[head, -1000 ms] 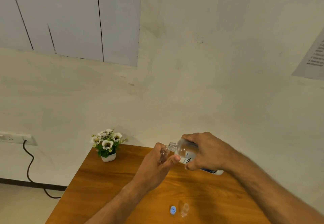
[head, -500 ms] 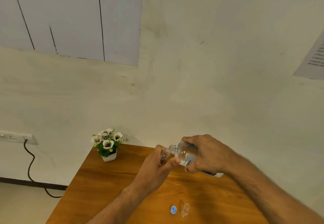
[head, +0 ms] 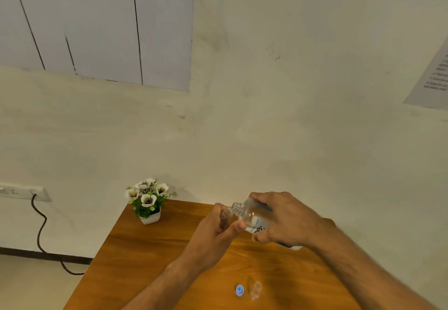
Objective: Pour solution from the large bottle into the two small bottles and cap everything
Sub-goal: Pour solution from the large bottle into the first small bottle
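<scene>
I am gripping the large bottle (head: pixel 254 216) in my right hand (head: pixel 282 220), fingers curled round its body, and tipping it nearly flat so its open neck is pointing toward nine o'clock. My left hand (head: pixel 213 234) is pinching one small bottle (head: pixel 225 218) upright between thumb and fingers, its mouth sitting just under the big bottle's neck, touching or nearly so. I am judging this to be the first fill in progress; whether liquid is actually running I cannot tell, the stream being too fine to see. At six o'clock from my hands, on the wooden table (head: pixel 150 256), the second small bottle (head: pixel 255 290) is standing uncapped and looks unfilled, with a blue cap (head: pixel 239 290) just beside it at its nine o'clock. So the second pour and all the capping are, as I read it, still ahead of me. A potted flower (head: pixel 148 201) is sitting at ten o'clock, well apart.
</scene>
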`<state>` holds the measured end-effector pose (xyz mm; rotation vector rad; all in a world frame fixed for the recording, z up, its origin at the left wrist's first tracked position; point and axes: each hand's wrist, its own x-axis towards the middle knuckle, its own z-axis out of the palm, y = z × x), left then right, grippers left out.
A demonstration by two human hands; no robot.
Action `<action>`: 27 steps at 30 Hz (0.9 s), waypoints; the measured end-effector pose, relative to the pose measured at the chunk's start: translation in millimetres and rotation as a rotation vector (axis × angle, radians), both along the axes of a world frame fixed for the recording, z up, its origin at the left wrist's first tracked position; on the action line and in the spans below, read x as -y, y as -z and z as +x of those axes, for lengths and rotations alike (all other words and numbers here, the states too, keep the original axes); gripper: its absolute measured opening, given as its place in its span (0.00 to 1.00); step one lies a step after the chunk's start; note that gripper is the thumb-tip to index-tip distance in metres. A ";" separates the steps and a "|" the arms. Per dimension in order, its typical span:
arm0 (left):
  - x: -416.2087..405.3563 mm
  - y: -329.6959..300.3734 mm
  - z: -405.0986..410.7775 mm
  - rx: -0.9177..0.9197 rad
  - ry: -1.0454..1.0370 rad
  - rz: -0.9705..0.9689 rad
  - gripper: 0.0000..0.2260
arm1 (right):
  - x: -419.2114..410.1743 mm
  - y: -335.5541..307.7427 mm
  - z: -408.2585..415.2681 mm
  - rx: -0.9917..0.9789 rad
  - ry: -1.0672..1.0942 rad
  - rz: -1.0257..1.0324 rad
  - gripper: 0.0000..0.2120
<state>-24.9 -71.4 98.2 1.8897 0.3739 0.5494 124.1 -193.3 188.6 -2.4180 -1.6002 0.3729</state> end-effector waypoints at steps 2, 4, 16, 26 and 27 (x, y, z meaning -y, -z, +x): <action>0.1 0.8 -1.2 0.009 0.008 -0.014 0.27 | 1.8 3.0 -1.8 -0.055 0.022 0.019 0.43; -0.1 2.0 -1.9 0.021 0.017 -0.018 0.26 | 3.5 7.1 -3.3 -0.114 0.050 0.037 0.45; -13.6 16.3 -9.1 0.070 0.077 -0.208 0.20 | -8.3 51.2 -18.9 -0.477 0.215 0.378 0.30; -41.0 53.8 -12.8 -0.070 -0.081 -0.106 0.12 | -44.9 125.7 -24.7 -0.620 0.469 0.617 0.32; -44.6 60.0 -14.8 -0.089 -0.077 -0.103 0.13 | -46.8 134.8 -24.2 -0.618 0.492 0.618 0.33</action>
